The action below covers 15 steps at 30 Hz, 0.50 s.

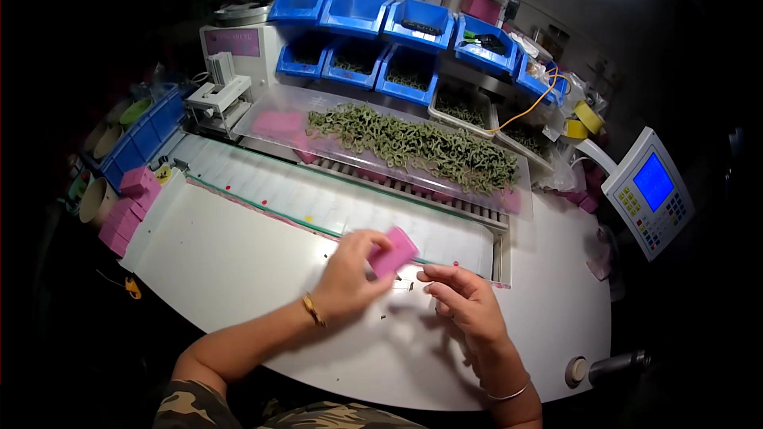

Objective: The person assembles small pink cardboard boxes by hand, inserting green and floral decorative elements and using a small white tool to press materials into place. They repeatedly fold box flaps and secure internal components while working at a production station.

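A small pink box point(395, 253) is tilted up in the grip of my left hand point(350, 274), above the near side of the white worktable point(238, 262). My right hand point(469, 302) is just to the right of the box, apart from it, with curved fingers, a gap at the fingertips and nothing visible in them. Below and between the hands, a few dark crumbs point(411, 287) lie on the tabletop. Beyond them runs a pale, flat conveyor belt point(373, 226) with coloured dots along its near edge. Farther back, a clear tray point(278, 103) carries a heap of curled, greenish dried plant pieces point(405, 143).
Blue bins point(355, 14) stand in two rows at the back, some with dried pieces inside. At right are a control panel point(650, 191) with a blue screen and a dark cylinder point(620, 367). More pink boxes point(127, 218) are stacked at left, near a blue crate point(147, 131).
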### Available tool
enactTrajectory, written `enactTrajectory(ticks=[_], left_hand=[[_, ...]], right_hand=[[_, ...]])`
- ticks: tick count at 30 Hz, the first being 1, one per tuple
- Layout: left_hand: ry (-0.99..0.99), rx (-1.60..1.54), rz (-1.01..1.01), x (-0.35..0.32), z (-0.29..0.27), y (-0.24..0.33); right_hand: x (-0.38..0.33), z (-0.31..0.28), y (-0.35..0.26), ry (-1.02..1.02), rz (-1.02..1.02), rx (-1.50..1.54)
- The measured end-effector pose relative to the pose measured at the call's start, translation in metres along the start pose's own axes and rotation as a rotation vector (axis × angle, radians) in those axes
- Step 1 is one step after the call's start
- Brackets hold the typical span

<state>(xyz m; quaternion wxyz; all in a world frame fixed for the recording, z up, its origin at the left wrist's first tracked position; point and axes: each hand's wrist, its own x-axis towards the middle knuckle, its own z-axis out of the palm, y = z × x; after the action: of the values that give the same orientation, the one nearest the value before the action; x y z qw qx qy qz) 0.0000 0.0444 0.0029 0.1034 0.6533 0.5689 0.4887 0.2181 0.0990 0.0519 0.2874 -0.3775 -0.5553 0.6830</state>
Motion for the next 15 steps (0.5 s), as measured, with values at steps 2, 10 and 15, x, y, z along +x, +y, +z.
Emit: enactTrajectory(ticks=[2, 10, 15], left_hand=[[0.063, -0.071, -0.287, 0.011, -0.012, -0.039], [0.249, 0.562, -0.295, 0.034, -0.085, -0.142], [0.280, 0.754, -0.222, 0.045, -0.078, -0.132]], right_hand=[[0.003, -0.023, 0.004, -0.071, -0.088, -0.232], [0.053, -0.195, 0.053, 0.468, -0.221, -0.904], [0.102, -0.236, 0.086, 0.641, -0.353, -1.026]])
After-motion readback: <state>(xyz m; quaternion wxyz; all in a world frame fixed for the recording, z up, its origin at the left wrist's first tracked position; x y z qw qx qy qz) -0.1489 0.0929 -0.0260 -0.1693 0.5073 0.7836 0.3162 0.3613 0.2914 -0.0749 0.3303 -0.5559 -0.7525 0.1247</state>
